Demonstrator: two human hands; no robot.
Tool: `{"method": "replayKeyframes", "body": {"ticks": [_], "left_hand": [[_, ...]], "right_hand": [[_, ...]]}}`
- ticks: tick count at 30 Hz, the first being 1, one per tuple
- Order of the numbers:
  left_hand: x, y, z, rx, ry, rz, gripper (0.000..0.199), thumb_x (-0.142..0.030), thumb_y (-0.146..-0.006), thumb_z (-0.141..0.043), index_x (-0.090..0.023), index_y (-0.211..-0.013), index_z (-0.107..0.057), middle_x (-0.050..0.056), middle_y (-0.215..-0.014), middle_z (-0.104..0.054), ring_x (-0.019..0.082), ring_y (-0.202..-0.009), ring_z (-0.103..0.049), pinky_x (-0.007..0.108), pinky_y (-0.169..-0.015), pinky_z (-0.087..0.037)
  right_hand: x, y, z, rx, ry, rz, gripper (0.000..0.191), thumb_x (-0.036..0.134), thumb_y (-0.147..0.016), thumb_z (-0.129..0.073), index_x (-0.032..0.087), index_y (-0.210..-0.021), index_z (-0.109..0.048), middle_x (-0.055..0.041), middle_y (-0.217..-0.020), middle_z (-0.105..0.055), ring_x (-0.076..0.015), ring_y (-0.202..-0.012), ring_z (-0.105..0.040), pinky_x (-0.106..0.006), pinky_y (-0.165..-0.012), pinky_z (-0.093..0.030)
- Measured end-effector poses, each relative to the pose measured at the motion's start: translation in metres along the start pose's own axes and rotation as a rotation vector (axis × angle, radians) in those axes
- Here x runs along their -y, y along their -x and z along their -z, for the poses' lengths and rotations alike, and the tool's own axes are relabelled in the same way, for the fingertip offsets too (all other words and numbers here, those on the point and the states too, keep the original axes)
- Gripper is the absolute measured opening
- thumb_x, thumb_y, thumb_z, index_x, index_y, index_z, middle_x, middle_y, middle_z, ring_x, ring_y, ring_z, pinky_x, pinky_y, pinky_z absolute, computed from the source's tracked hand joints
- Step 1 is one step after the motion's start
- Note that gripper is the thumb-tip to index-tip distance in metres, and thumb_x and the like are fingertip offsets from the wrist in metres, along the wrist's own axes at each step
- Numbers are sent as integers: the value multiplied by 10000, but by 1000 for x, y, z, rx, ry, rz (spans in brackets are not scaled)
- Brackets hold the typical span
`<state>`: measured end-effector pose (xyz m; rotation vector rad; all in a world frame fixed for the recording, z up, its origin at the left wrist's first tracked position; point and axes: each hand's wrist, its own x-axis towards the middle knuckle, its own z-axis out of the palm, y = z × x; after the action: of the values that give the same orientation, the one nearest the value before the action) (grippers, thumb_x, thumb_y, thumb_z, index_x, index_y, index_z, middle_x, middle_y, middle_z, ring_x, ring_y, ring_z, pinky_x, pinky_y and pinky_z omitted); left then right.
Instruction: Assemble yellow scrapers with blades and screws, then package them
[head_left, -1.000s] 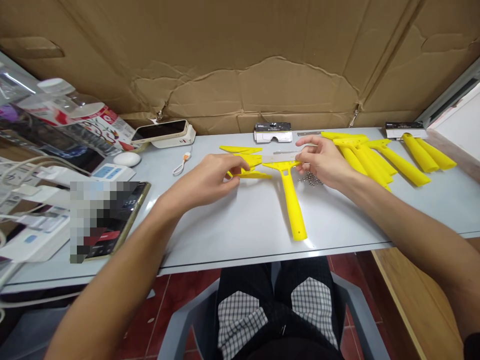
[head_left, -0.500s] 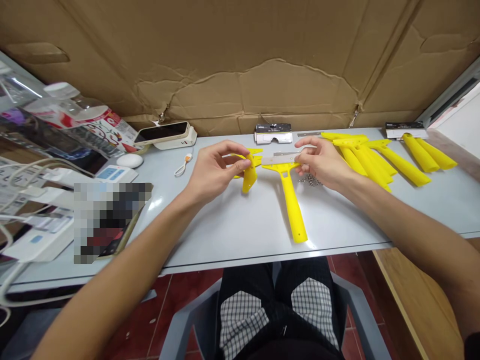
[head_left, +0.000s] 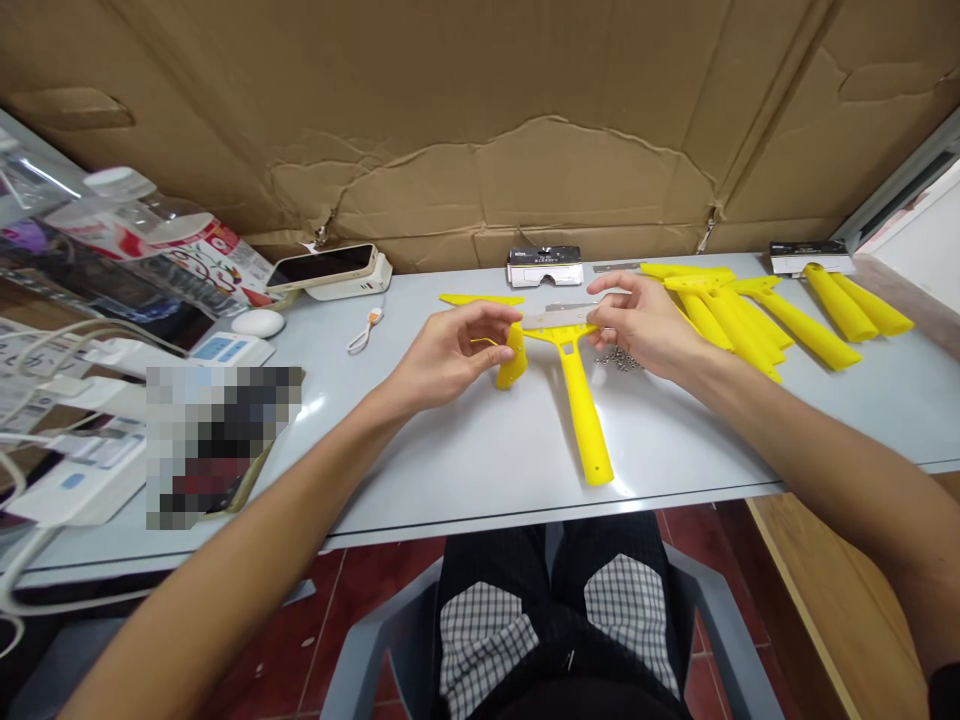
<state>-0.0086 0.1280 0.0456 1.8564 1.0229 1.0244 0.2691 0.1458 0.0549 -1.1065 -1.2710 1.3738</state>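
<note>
In my left hand (head_left: pixel 459 352) is a small yellow plastic piece (head_left: pixel 512 362), pinched between thumb and fingers and tilted on edge. Right of it a yellow scraper handle (head_left: pixel 583 410) lies on the table with its grip toward me. Across its head rests a flat metal blade (head_left: pixel 556 318). My right hand (head_left: pixel 637 320) closes thumb and fingers on the right end of the scraper head and blade. Small screws (head_left: pixel 619 360) lie heaped beneath that hand. Behind my left hand lies a yellow strip (head_left: pixel 480 299).
Several yellow scraper handles (head_left: pixel 731 310) are piled at the right, with two more near a black-and-white package (head_left: pixel 808 257). Another package (head_left: pixel 544 266) stands at the back against the cardboard (head_left: pixel 420 200). Left are a phone (head_left: pixel 324 268), a short cable (head_left: pixel 365 332), bottles and power strips.
My left hand has moved right and slightly down with the yellow piece, up to the left end of the scraper head. The yellow strip behind is now more exposed. My right hand barely moved.
</note>
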Motion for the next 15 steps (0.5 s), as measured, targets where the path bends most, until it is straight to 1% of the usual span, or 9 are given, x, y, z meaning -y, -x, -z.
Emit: {"method": "replayKeyframes", "body": {"ticks": [2, 4, 8, 12, 15], "left_hand": [[0, 0, 1, 26, -33, -22, 290, -449, -894, -871, -205, -1005, -761, 93, -1015, -793, 234, -944, -781, 407, -894, -683], [0, -1, 0, 36, -2, -40, 311, -492, -930, -837, -208, -989, -723, 83, -1032, -762, 227, -941, -781, 406, -862, -697], [0, 0, -1, 37, 134, -46, 397, -603, -976, -774, -249, -1071, -619, 68, -1160, -717, 250, -1103, -787, 417, -862, -725], [-7, 2, 0, 66, 228, 47, 454, -665, -1000, -715, -300, -1158, -495, 74, -1277, -757, 265, -1142, -805, 424, -848, -728], [-10, 2, 2, 64, 265, 124, 497, -682, -1001, -685, -333, -1260, -443, 78, -1220, -803, 287, -1098, -827, 424, -786, -724]], "right_hand": [[0, 0, 0, 4, 1, 7, 309, 51, -802, -738, 235, -1030, -641, 46, -656, -633, -158, -584, -688, -296, -597, -584], [0, 0, 0, 4, 5, 7, 307, 49, -804, -732, 238, -1028, -641, 48, -654, -629, -152, -577, -678, -293, -593, -580], [1, 0, -1, -2, 4, -3, 316, 39, -803, -734, 243, -1023, -636, 47, -657, -622, -154, -582, -675, -298, -600, -583], [1, 0, -1, -16, 10, -11, 319, 34, -812, -761, 244, -1015, -634, 41, -671, -625, -160, -593, -684, -305, -601, -588], [0, 0, -1, -8, 3, -6, 310, 32, -819, -747, 238, -1025, -641, 35, -678, -637, -164, -598, -696, -305, -603, -590]]}}
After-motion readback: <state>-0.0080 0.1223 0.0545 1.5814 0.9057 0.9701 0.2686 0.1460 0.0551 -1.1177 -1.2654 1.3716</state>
